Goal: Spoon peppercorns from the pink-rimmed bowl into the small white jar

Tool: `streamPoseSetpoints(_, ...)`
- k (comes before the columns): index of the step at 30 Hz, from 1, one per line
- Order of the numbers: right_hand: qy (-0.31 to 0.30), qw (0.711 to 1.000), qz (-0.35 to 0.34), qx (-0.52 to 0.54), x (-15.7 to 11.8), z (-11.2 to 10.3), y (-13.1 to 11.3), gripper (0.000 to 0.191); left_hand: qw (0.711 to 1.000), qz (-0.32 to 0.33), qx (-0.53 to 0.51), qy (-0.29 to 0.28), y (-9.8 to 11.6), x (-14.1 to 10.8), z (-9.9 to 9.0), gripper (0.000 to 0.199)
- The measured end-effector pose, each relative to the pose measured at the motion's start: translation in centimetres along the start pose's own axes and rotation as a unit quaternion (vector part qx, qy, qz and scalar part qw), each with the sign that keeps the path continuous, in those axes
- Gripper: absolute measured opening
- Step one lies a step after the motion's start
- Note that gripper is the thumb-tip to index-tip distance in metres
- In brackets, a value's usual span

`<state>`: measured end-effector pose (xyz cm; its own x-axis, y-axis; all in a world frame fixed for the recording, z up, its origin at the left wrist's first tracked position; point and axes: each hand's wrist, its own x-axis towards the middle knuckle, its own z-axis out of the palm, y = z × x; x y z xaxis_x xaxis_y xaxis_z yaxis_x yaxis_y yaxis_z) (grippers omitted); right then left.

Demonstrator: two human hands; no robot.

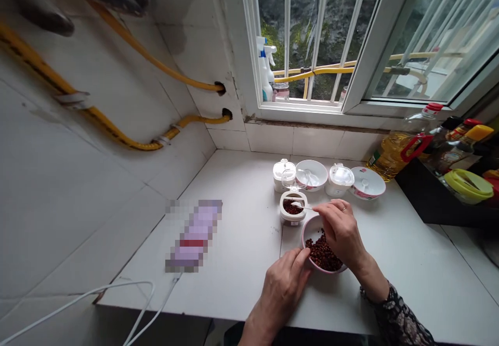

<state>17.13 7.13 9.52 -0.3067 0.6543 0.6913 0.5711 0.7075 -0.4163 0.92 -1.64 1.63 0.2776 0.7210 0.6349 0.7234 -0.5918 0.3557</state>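
My right hand (343,229) pinches a small white spoon (298,205), its tip over the open mouth of a white seasoning jar (293,218). Dark red-brown grains, which look like Sichuan peppercorns, partly fill that jar, and its clear lid (289,178) stands raised at the back. Right in front of the jar is a pink-rimmed bowl (306,227) with more peppercorns (323,252) in it. My left hand (286,281) grips this bowl at its near left rim, thumb on the edge. The right hand hides part of the bowl's far right side.
Behind stand two lidded white jars (284,174) (340,179) and two white bowls (312,175) (368,183) with spoons inside. An oil bottle (405,145) and a dark rack (427,195) of bottles are at right. A blurred purple object (195,236) with a white cable (154,304) lies left.
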Motion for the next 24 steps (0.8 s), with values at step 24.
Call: streamPoseSetpoints(24, -0.113, 0.993, 0.019, -0.007, -1.9, -0.9, 2.1, 0.018, 1.000, -0.004, -0.011, -0.017, -0.1, 0.1, -0.5, 0.030)
